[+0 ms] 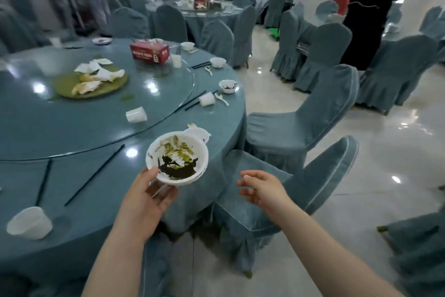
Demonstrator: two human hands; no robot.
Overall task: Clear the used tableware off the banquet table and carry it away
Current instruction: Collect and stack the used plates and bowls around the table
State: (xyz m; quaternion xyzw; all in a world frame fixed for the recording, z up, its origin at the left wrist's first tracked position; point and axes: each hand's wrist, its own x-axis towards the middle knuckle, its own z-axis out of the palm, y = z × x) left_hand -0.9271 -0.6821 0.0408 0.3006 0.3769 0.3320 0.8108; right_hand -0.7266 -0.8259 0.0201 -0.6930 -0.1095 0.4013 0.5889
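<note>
A dirty white bowl (177, 158), smeared green and dark, is gripped by the left hand (150, 196) above the near right edge of the round table (72, 128), while the right hand (261, 189) hovers empty, fingers loosely spread, over a covered chair (277, 200).

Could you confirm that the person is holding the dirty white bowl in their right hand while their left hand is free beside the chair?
Not quite: the hands are swapped. In the head view the left hand has its grip on the dirty white bowl at the table's edge, and the right hand is the free one, open above the chair. The rest is right.
</note>
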